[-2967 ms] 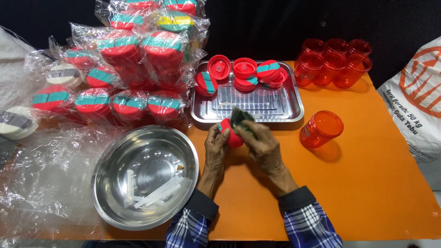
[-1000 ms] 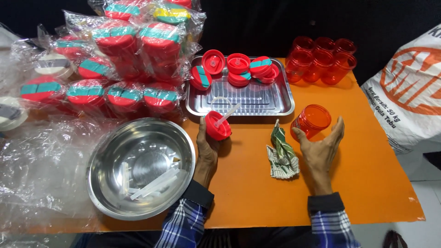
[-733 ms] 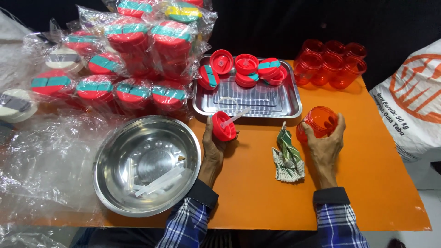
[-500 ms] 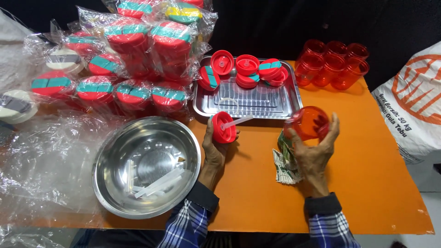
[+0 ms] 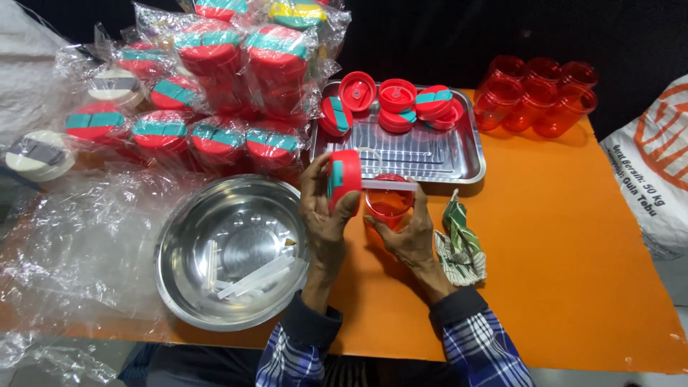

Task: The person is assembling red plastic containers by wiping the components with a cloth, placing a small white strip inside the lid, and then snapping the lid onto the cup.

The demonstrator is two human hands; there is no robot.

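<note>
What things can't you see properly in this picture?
Head view:
- Orange cup: lower part hidden by the right hand.
- White sack: cut off by the right edge.
- Wrapped cups: blurred by crinkled plastic.
- Red lid in the left hand: its inside faces away.

A red lid (image 5: 344, 180) with a teal strip, held on edge beside an upright orange cup (image 5: 389, 204).

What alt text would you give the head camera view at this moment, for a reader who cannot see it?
Over an orange table, the left hand holds a red lid beside an orange tumbler gripped by the right hand. A steel bowl sits left, a metal tray of lids behind, a folded cloth right.
</note>
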